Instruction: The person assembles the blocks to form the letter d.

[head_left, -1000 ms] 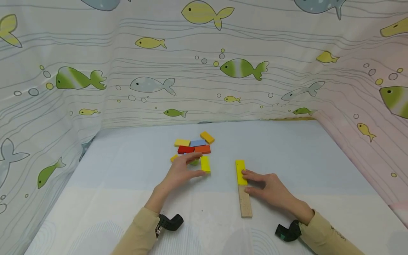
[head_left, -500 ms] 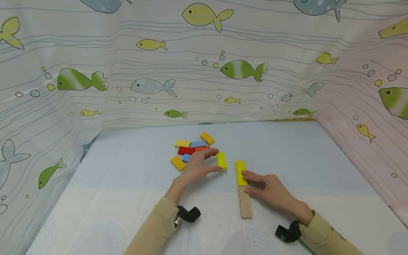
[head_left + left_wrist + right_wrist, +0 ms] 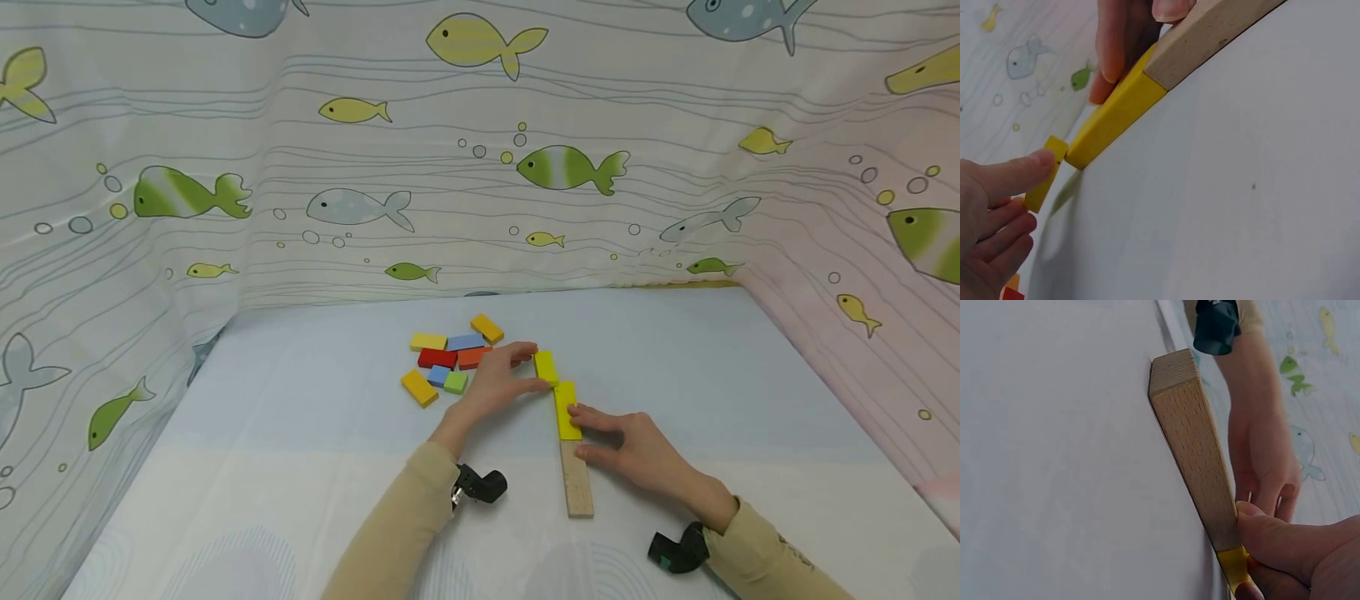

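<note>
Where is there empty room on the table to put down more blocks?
The table is bare right of the right hand, and bare left of the orange block. It is crowded in the middle, where the left hand holds the small yellow block at the long yellow block.

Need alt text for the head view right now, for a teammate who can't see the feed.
A person's left hand holds a small yellow block against the far end of a long yellow block, which lies end to end with a plain wooden block steadied by the right hand. More coloured blocks lie behind on the pale table.
</note>
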`<action>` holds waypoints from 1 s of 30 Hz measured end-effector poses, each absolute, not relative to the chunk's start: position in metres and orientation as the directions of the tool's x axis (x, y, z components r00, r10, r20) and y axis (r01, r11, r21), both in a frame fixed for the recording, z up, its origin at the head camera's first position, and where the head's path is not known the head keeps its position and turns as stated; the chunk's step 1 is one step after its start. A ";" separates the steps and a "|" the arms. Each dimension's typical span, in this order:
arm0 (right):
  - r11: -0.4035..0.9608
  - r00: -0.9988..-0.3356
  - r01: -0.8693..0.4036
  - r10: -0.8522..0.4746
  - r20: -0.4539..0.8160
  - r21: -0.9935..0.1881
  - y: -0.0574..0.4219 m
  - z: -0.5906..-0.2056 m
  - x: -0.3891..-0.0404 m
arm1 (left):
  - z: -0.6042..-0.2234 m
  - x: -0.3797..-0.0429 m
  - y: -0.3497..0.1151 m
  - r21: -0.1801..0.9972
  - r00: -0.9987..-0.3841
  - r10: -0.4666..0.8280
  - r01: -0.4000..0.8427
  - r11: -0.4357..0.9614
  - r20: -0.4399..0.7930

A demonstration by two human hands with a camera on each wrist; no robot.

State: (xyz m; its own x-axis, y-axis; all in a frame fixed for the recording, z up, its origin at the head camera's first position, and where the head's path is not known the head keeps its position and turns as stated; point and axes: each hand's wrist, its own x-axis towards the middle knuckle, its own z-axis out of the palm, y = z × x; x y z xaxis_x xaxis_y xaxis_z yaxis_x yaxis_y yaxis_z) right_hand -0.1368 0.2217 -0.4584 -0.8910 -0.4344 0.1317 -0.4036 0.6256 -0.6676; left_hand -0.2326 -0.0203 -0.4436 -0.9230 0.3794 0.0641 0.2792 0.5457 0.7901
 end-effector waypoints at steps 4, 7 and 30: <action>0.623 -0.887 -0.411 -0.441 0.136 -0.666 0.223 -0.458 -0.137 | -0.447 -0.238 -0.013 0.779 -0.928 0.367 0.283 0.560 0.073; 0.619 -0.885 -0.416 -0.445 0.140 -0.666 0.223 -0.458 -0.137 | -0.448 -0.240 -0.008 0.777 -0.936 0.344 0.273 0.567 0.078; 0.600 -0.878 -0.433 -0.449 0.165 -0.673 0.223 -0.460 -0.137 | -0.454 -0.236 -0.003 0.774 -0.922 0.386 0.274 0.572 0.041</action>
